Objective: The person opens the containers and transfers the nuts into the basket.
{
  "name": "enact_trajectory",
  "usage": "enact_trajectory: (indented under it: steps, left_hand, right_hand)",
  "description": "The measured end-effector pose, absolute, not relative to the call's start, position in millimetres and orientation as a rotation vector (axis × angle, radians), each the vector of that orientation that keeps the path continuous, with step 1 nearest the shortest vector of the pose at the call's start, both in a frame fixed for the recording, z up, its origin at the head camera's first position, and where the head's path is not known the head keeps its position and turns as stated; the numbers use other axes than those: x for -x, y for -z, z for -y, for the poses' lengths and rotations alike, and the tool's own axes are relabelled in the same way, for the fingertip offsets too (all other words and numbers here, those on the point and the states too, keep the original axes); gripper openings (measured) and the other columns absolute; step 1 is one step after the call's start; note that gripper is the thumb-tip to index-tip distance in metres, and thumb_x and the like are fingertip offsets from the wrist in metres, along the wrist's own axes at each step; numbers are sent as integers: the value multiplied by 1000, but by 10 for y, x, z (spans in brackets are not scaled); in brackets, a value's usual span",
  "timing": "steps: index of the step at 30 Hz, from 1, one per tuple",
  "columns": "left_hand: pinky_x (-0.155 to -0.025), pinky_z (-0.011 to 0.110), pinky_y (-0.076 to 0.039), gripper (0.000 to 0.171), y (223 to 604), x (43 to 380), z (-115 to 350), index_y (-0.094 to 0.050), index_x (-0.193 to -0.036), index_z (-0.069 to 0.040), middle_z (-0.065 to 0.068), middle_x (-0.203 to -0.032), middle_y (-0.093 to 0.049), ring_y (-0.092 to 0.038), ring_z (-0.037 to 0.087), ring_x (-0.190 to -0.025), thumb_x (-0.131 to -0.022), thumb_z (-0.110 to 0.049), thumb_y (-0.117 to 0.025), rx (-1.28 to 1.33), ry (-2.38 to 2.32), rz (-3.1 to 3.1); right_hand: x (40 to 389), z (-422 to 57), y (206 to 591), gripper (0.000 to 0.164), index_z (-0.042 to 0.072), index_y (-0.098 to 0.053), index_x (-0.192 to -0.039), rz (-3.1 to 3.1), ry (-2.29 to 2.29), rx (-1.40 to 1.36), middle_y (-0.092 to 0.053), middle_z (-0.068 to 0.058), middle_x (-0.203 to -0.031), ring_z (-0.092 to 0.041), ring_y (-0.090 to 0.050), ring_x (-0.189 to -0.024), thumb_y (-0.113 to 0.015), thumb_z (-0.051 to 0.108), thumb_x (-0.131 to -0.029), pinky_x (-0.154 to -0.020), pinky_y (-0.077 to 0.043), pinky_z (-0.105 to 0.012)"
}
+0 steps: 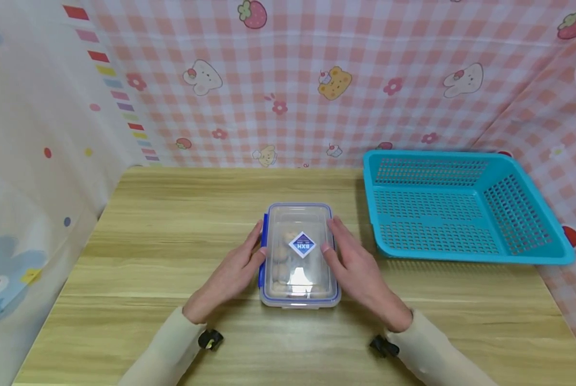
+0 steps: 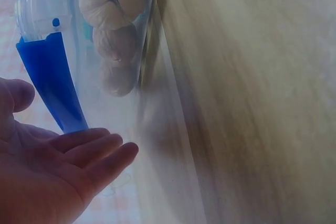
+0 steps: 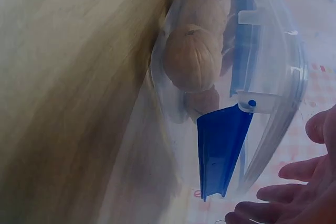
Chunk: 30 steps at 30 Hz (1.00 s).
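A clear plastic food container (image 1: 288, 271), lidded and rimmed in blue, sits on the table with a diamond-shaped label (image 1: 302, 245) on its lid. Through its wall show several garlic bulbs (image 2: 112, 4). My left hand (image 1: 231, 271) lies along the left side, fingers fairly straight, fingertips right at a blue latch (image 2: 52, 85) that stands out from the wall. On the opposite side is my right hand (image 1: 360, 271), fingers extended and thumb over the lid's edge. Near those fingers another blue latch (image 3: 223, 148) sticks out from the container.
A turquoise perforated basket (image 1: 374, 214) stands at the back right of the wooden table (image 1: 172, 236). Patterned cloth (image 1: 292, 69) hangs behind the table and at both sides.
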<state>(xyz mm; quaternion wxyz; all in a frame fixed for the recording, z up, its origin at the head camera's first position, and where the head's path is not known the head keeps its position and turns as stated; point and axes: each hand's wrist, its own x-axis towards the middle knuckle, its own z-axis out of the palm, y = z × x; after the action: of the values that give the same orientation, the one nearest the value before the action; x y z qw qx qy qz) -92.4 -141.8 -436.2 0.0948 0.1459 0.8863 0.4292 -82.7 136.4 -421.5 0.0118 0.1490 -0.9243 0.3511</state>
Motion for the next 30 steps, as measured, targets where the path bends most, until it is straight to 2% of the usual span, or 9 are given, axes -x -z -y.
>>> enact_trajectory:
  steps: [7,15,24,25,27,28,30]
  left_hand:
    - [-121,52,-32,63,4380,948,1398,-14,-168,-14,14,-166,-30,-39,35,-147,-114,-38,-37,-400,-1283,-2637]
    - [-123,51,-27,59,4429,990,1366,-20,-166,-11,15,-166,-29,-33,36,-150,-114,-32,-38,-410,-1294,-2749]
    - [-122,48,-29,52,4481,1016,1228,-25,-159,8,25,-162,-31,-36,37,-148,-111,-9,-37,-445,-1396,-2795]
    - [-119,47,-37,52,4484,1013,1224,-26,-159,8,27,-160,-35,-45,38,-142,-111,-7,-37,-436,-1392,-2813]
    - [-103,45,-54,52,4497,1004,1231,-28,-158,10,34,-150,-46,-66,39,-116,-109,-3,-38,-400,-1414,-2821]
    - [-93,44,-59,52,4502,998,1240,-29,-158,10,37,-143,-52,-70,37,-98,-108,-1,-38,-382,-1424,-2822]
    - [-73,41,-59,53,4508,989,1267,-29,-158,9,37,-135,-57,-64,28,-71,-107,2,-38,-345,-1469,-2804]
  right_hand:
    - [858,-1299,4226,61,4,-41,-158,2894,-822,-599,-28,-21,-167,-44,-30,-151,-51,39,-109,-119,-32,-61]
    - [877,-1205,4230,61,9,-41,-159,2960,-671,-653,-23,-18,-169,-43,-19,-155,-44,45,-110,-120,-26,-65]
    - [884,-1164,4268,62,8,-42,-159,2956,-597,-676,-23,-20,-168,-46,-19,-154,-45,45,-109,-120,-28,-64]
    - [884,-1164,4273,62,7,-42,-159,2952,-595,-680,-24,-20,-168,-47,-19,-154,-45,44,-109,-120,-28,-63]
    - [887,-1168,4285,62,6,-42,-158,2945,-593,-689,-24,-21,-168,-48,-20,-153,-45,44,-109,-121,-28,-62]
    - [886,-1172,4289,62,5,-42,-158,2942,-592,-696,-24,-22,-168,-49,-20,-153,-46,43,-109,-121,-28,-61]
    - [888,-1181,4299,62,4,-42,-158,2933,-597,-710,-24,-23,-167,-50,-21,-152,-46,42,-110,-121,-27,-61]
